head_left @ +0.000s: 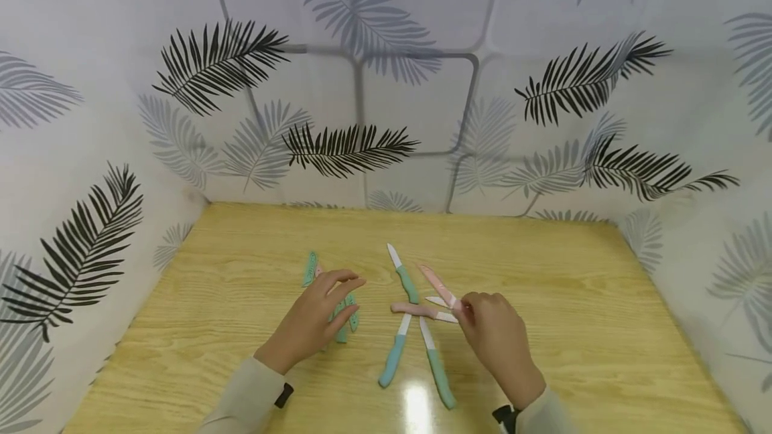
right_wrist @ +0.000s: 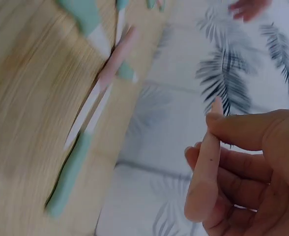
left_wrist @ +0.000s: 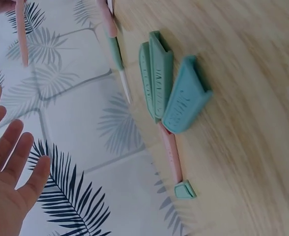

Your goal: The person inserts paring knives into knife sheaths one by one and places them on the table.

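Note:
My right hand [head_left: 497, 340] pinches a pink knife [right_wrist: 203, 182] by its handle, between thumb and fingers. A pink sheath [head_left: 435, 283] appears to cover its blade. Under it lie several bare knives with white blades: a pink one [head_left: 413, 310], a blue one [head_left: 392, 360], a green one [head_left: 441, 377] and another green one [head_left: 407, 283]. My left hand [head_left: 313, 317] hovers over the loose sheaths, fingers apart and holding nothing. Those are a blue sheath [left_wrist: 186, 101], a green sheath [left_wrist: 161, 73], a pink sheath [left_wrist: 171, 152] and others, partly hidden by the hand in the head view.
A pale wooden table [head_left: 573, 273] bears everything. Leaf-patterned cloth [head_left: 410, 99] rises behind it and along both sides. The knives cross one another at the middle, and the sheaths lie in a group to their left.

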`<state>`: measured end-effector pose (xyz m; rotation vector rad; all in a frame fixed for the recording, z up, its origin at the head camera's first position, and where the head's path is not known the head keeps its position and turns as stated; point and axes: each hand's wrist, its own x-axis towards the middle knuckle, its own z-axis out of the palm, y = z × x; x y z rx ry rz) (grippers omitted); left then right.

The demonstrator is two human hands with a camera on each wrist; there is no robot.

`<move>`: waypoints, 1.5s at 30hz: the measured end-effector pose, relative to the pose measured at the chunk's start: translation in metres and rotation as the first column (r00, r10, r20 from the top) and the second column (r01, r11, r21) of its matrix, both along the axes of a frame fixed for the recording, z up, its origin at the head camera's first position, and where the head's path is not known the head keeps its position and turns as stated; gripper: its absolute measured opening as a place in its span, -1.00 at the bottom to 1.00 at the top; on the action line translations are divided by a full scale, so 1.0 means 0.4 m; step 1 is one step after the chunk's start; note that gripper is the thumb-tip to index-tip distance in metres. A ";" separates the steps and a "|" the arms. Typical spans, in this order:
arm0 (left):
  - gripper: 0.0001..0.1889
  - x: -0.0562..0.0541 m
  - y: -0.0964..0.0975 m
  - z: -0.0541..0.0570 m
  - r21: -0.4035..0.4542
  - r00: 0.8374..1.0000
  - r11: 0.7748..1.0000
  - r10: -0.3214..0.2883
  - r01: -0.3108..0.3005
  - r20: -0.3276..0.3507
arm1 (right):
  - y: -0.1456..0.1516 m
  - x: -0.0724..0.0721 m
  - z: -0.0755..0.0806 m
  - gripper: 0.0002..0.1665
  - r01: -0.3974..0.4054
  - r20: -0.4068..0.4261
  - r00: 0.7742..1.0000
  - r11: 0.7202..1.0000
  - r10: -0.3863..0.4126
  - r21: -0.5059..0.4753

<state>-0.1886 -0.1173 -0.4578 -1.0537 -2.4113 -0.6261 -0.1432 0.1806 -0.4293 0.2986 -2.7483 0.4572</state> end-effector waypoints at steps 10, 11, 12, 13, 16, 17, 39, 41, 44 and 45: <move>-0.62 0.009 -0.019 -0.022 -0.023 0.999 0.999 -0.039 0.039 0.016 | 0.222 0.054 -0.022 -0.66 0.254 0.285 0.929 0.967 -0.236 -0.028; -0.65 0.010 -0.020 -0.024 -0.026 0.999 0.999 -0.041 0.041 0.021 | 0.236 0.060 -0.026 -0.65 0.268 0.309 0.919 0.963 -0.246 -0.029; -0.68 0.011 -0.021 -0.025 -0.030 0.999 0.999 -0.043 0.044 0.027 | 0.248 0.067 -0.031 -0.64 0.277 0.330 0.910 0.960 -0.252 -0.030; -0.70 0.012 -0.022 -0.027 -0.038 0.999 0.998 -0.044 0.046 0.032 | 0.259 0.073 -0.036 -0.63 0.285 0.350 0.901 0.958 -0.258 -0.030; -0.76 0.013 -0.024 -0.034 -0.062 0.998 0.997 -0.042 0.045 0.048 | 0.282 0.090 -0.051 -0.61 0.303 0.402 0.876 0.953 -0.267 -0.028; -0.77 0.013 -0.024 -0.036 -0.070 0.998 0.997 -0.039 0.043 0.054 | 0.287 0.094 -0.056 -0.61 0.311 0.418 0.867 0.950 -0.272 -0.026; -0.75 -0.041 -0.076 -0.047 -0.170 0.993 0.985 -0.016 0.036 0.116 | 0.332 0.125 -0.111 -0.63 0.389 0.568 0.757 0.921 -0.323 0.004; -0.74 -0.058 -0.088 -0.040 -0.171 0.995 0.985 0.000 0.018 0.103 | 0.333 0.127 -0.112 -0.63 0.386 0.565 0.761 0.922 -0.317 -0.003; -0.70 -0.087 -0.100 -0.035 -0.171 0.994 0.985 0.016 0.002 0.108 | 0.334 0.130 -0.113 -0.63 0.377 0.553 0.773 0.926 -0.310 -0.008; -0.69 -0.096 -0.103 -0.036 -0.172 0.993 0.985 0.020 0.001 0.120 | 0.335 0.131 -0.113 -0.64 0.377 0.549 0.776 0.926 -0.311 -0.007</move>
